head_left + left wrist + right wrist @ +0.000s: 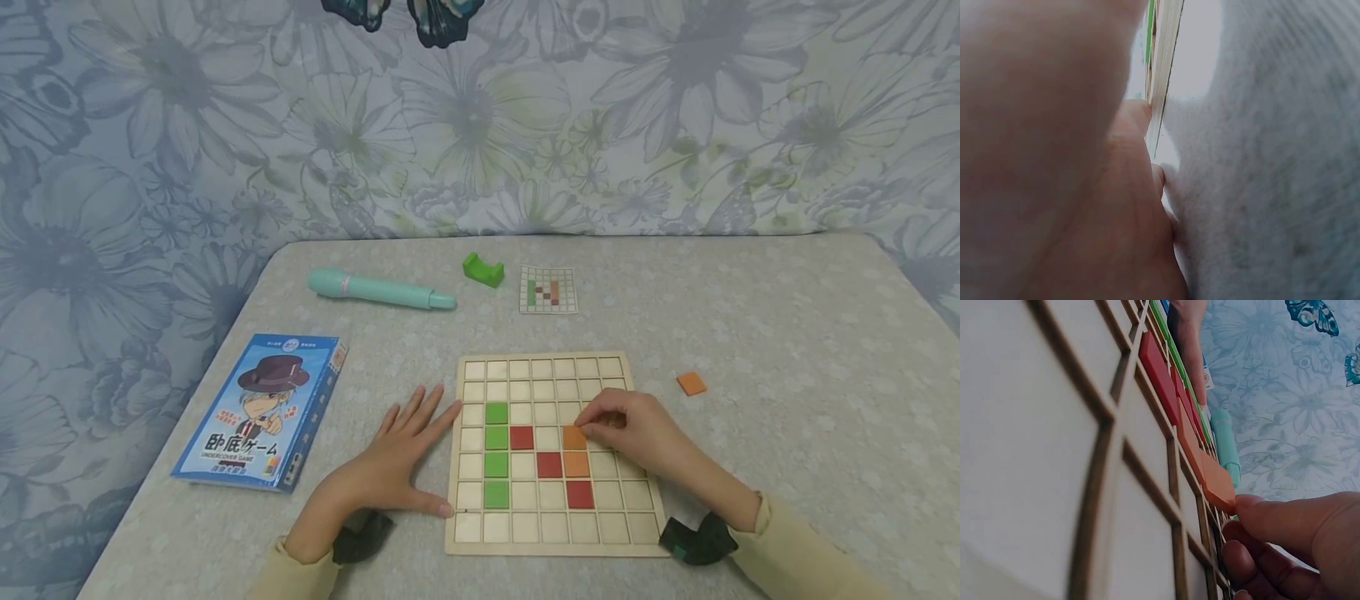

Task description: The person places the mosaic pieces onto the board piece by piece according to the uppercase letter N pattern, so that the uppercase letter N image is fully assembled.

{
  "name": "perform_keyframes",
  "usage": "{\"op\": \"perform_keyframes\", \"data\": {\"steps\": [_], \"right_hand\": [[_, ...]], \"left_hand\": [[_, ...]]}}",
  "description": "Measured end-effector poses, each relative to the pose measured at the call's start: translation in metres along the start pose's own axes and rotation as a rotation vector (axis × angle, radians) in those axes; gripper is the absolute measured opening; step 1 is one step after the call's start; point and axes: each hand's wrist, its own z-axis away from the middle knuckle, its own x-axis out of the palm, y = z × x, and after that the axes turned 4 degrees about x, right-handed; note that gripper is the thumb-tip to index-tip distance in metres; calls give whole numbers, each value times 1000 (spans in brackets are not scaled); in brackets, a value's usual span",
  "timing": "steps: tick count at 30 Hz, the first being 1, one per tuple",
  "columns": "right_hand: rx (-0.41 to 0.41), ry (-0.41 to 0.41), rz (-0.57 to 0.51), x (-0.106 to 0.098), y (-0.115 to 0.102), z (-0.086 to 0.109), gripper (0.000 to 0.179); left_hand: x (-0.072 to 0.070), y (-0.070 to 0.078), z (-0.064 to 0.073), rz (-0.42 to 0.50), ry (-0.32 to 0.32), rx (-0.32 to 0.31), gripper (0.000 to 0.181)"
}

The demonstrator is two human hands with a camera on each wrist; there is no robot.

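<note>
A wooden grid board (542, 547) lies on the table in the head view. Several green square tiles (496, 463) form a column on its left, and three red tiles (549, 465) step diagonally down to the right. Between thumb and index finger, my right hand (637, 433) pinches an orange tile (1218, 481), tilted over a cell in the right wrist view. Just below that cell, another orange tile (576, 464) sits in the grid. My left hand (393, 458) is spread out, its thumb and index fingertip touching the board's left edge.
One loose orange tile (691, 383) lies right of the board. Behind the board are a small printed pattern card (548, 290), a green plastic holder (483, 270) and a mint-coloured wand-like stick (382, 290). A blue game box (258, 412) lies at the left.
</note>
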Motion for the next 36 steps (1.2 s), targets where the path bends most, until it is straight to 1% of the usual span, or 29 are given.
{"op": "perform_keyframes", "data": {"steps": [5, 7, 10, 12, 15, 18, 20, 22, 24, 27, 29, 36], "right_hand": [[-67, 11, 18, 1, 2, -1, 12], [-66, 2, 21, -1, 2, -1, 12], [-49, 4, 32, -9, 0, 1, 13], [-30, 20, 48, -20, 0, 3, 15], [-54, 91, 97, -42, 8, 7, 18], [-61, 168, 149, -67, 23, 15, 19], [-41, 206, 178, -81, 36, 20, 20], [4, 210, 184, -93, 48, 24, 21], [42, 193, 172, -101, 59, 27, 22], [66, 160, 181, -104, 70, 26, 24], [65, 153, 198, -104, 74, 25, 25], [41, 204, 255, -98, 79, 24, 20]], "left_hand": [[1, -1, 0, 0, 7, 6, 116], [1, -1, 0, -3, 9, 8, 116], [2, -1, 0, -1, 7, 9, 116], [2, -1, 0, 5, 8, 10, 116], [1, 0, 0, 9, 5, 4, 116], [0, 0, -1, 2, -8, -8, 118], [0, 0, -1, -1, -16, -17, 118], [0, 0, -1, -4, -21, -21, 119], [1, -1, -1, -9, -21, -20, 119], [0, -1, 0, -15, -13, -19, 119], [-1, -2, 0, -14, -4, -13, 119], [0, -1, 1, -11, -3, -9, 119]]}}
